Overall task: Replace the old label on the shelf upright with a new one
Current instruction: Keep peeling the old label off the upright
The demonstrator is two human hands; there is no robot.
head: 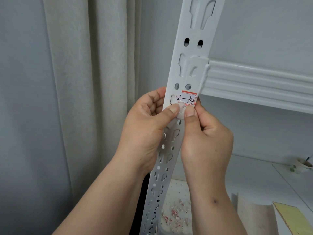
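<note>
Peeling old label off the upright

Your label (187, 99), red-edged, handwritten "2-14", sits torn on the white shelf upright (189, 73). Left hand (145, 122) grips the upright; right hand (205, 138) pinches the label's ragged lower edge. Paper scraps (176, 216) litter the shelf below.

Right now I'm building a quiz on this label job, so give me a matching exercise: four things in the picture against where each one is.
Things:
1. label
2. paper scraps
3. bowl
4. curtain

Places:
A. on the surface at the far right
B. hanging left of the shelf upright
C. stuck on the upright just above both thumbs
D. scattered on the surface below the hands

Pairs: 1-C, 2-D, 3-A, 4-B
</note>
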